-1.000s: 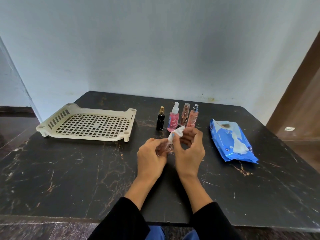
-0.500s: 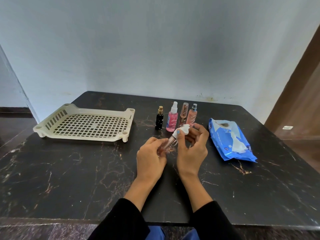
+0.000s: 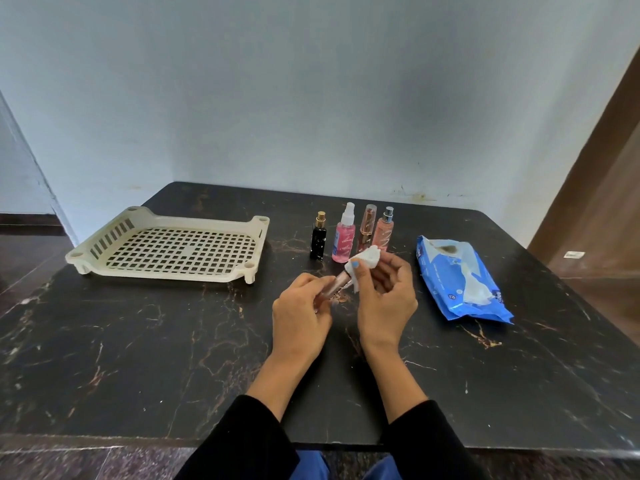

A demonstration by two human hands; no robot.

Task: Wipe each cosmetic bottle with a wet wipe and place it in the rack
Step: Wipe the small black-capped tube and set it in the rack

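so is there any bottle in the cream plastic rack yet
No, the cream plastic rack holds nothing; four bottles stand on the black marble table, and a fifth is in the left hand.

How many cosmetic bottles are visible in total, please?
5. Four stand in a row behind the hands: black bottle, pink spray bottle, capped tube, peach spray bottle. The held bottle is in the left hand.

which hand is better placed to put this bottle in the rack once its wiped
Left. The left hand already grips the bottle and is nearer the rack, which sits to the left. The right hand is busy holding the wipe.
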